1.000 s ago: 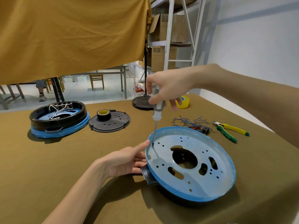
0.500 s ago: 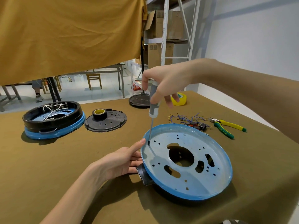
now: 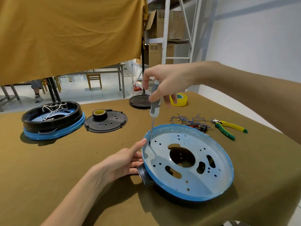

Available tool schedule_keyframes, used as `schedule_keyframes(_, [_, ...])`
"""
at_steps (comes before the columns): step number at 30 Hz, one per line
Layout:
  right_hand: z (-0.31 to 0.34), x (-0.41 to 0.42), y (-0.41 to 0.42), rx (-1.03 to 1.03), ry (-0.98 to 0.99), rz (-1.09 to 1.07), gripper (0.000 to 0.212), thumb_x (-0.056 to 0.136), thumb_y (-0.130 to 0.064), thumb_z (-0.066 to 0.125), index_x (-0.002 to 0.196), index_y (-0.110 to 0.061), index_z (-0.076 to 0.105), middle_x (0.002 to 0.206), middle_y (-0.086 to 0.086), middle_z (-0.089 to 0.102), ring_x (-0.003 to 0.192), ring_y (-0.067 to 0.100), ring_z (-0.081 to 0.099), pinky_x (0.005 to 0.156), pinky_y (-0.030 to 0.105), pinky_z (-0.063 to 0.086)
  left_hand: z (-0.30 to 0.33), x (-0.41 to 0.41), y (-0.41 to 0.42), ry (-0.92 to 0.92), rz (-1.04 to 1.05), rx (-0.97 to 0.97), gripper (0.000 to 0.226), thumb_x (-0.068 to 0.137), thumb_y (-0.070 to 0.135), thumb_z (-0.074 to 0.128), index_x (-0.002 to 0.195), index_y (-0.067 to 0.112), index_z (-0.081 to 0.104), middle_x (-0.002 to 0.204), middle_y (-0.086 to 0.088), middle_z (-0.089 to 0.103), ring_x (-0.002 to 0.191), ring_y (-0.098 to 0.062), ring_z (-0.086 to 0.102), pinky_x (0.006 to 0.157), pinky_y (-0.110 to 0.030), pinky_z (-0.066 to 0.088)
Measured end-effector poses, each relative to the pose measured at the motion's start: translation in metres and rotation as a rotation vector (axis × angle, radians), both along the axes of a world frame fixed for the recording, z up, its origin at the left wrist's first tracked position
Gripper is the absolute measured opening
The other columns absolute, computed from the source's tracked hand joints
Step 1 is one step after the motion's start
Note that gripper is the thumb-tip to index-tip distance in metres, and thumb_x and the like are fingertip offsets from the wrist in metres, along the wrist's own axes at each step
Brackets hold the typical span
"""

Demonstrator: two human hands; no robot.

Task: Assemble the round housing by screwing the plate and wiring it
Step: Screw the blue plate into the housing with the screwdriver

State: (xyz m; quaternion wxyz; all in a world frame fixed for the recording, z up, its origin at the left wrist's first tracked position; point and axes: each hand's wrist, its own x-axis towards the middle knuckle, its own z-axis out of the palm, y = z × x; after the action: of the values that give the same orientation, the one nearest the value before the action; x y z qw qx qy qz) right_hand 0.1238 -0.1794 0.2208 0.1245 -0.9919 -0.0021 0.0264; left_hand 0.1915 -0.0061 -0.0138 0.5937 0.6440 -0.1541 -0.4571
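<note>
Our right hand grips a screwdriver upright, tip on the blue plate atop the round housing on the table; our left hand steadies the rim, fingers loosely extended.

Two housings, two tape rolls

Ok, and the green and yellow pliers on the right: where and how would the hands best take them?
Probably by the two handles, from above. The pliers lie flat on the table, handles splayed toward the right edge with nothing on them, while the small metal nose points at the wire bundle. Closing the fingers round both handles near their middle should lift them level.
</note>
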Motion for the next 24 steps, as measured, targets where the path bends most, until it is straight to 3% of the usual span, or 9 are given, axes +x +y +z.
schedule_keyframes(3, [-0.0026, 0.0, 0.0011, -0.078, -0.037, -0.02, 0.036, 0.101, -0.041, 0.061, 0.121, -0.012, 0.052, 0.077, 0.009, 0.074, 0.049, 0.017, 0.069, 0.044, 0.024, 0.052, 0.0004, -0.001, -0.0004, 0.003, 0.011, 0.003, 0.088, 0.059, 0.074, 0.078, 0.11, 0.003, 0.072, 0.1, -0.012, 0.076, 0.083, -0.018, 0.071, 0.073, -0.03, 0.061])
schedule_keyframes(7, [0.0056, -0.0053, -0.0016, 0.004, 0.048, 0.009, 0.046, 0.094, -0.021, 0.073, 0.128, -0.022, 0.042, 0.084, 0.009, 0.071, 0.048, 0.011, 0.066, 0.044, 0.023, 0.051, 0.0011, -0.0016, -0.0009, 0.0, 0.019, 0.011, 0.091, 0.059, 0.074, 0.077, 0.114, 0.002, 0.071, 0.102, -0.013, 0.076, 0.086, -0.019, 0.071, 0.072, -0.03, 0.061])
schedule_keyframes(11, [0.0023, -0.0014, 0.0013, -0.121, 0.01, -0.031, 0.036, 0.103, -0.038, 0.059, 0.127, -0.016, 0.046, 0.088, 0.009, 0.075, 0.05, 0.017, 0.068, 0.042, 0.024, 0.05, 0.0006, -0.0013, -0.0005, -0.006, 0.017, 0.019, 0.093, 0.06, 0.074, 0.076, 0.117, 0.0, 0.07, 0.106, -0.014, 0.076, 0.091, -0.021, 0.071, 0.075, -0.031, 0.061])
schedule_keyframes(13, [0.0049, -0.0032, -0.0003, -0.061, 0.065, -0.013, 0.043, 0.098, -0.028, 0.068, 0.131, -0.022, 0.042, 0.098, 0.009, 0.072, 0.058, 0.016, 0.07, 0.045, 0.025, 0.052, 0.0008, -0.0019, -0.0008, -0.009, 0.019, 0.023, 0.094, 0.058, 0.075, 0.077, 0.116, 0.001, 0.071, 0.107, -0.014, 0.076, 0.092, -0.022, 0.07, 0.074, -0.031, 0.061])
schedule_keyframes(15, [0.0071, -0.0036, -0.002, -0.023, 0.087, -0.004, 0.042, 0.096, -0.02, 0.069, 0.13, -0.02, 0.045, 0.093, 0.011, 0.074, 0.059, 0.019, 0.071, 0.045, 0.026, 0.052, 0.0011, -0.0017, -0.0014, -0.011, 0.023, 0.03, 0.097, 0.052, 0.077, 0.08, 0.113, 0.001, 0.072, 0.105, -0.013, 0.076, 0.092, -0.022, 0.069, 0.072, -0.03, 0.061])
schedule_keyframes(17, [0.0039, -0.0013, 0.0002, -0.077, 0.07, -0.034, 0.031, 0.103, -0.03, 0.059, 0.126, -0.012, 0.051, 0.081, 0.012, 0.077, 0.052, 0.022, 0.07, 0.043, 0.025, 0.051, 0.0003, -0.0009, -0.002, -0.017, 0.019, 0.036, 0.106, 0.041, 0.08, 0.085, 0.112, 0.002, 0.073, 0.103, -0.013, 0.076, 0.093, -0.023, 0.068, 0.071, -0.031, 0.061])
schedule_keyframes(19, [0.0017, -0.0001, -0.0003, -0.071, 0.058, -0.042, 0.036, 0.103, -0.035, 0.059, 0.129, -0.013, 0.047, 0.085, 0.012, 0.077, 0.054, 0.021, 0.071, 0.045, 0.026, 0.053, 0.0, -0.0006, -0.0019, -0.023, 0.013, 0.04, 0.112, 0.034, 0.081, 0.087, 0.111, 0.002, 0.073, 0.103, -0.013, 0.076, 0.093, -0.023, 0.068, 0.072, -0.031, 0.061])
schedule_keyframes(22, [0.0048, -0.0023, -0.0024, 0.015, 0.088, -0.003, 0.048, 0.095, -0.02, 0.07, 0.133, -0.021, 0.041, 0.087, 0.01, 0.076, 0.059, 0.019, 0.072, 0.049, 0.026, 0.055, -0.0003, -0.0003, -0.0018, -0.034, 0.0, 0.04, 0.112, 0.034, 0.082, 0.087, 0.111, 0.001, 0.073, 0.104, -0.014, 0.076, 0.091, -0.022, 0.069, 0.072, -0.03, 0.061])
schedule_keyframes(24, [0.0021, -0.0001, -0.0008, -0.042, 0.056, -0.023, 0.036, 0.1, -0.026, 0.065, 0.129, -0.016, 0.047, 0.075, 0.008, 0.077, 0.054, 0.021, 0.072, 0.045, 0.026, 0.053, -0.0006, 0.0, -0.0017, -0.034, -0.004, 0.038, 0.112, 0.034, 0.081, 0.087, 0.112, 0.001, 0.074, 0.105, -0.014, 0.076, 0.092, -0.022, 0.069, 0.071, -0.03, 0.061])
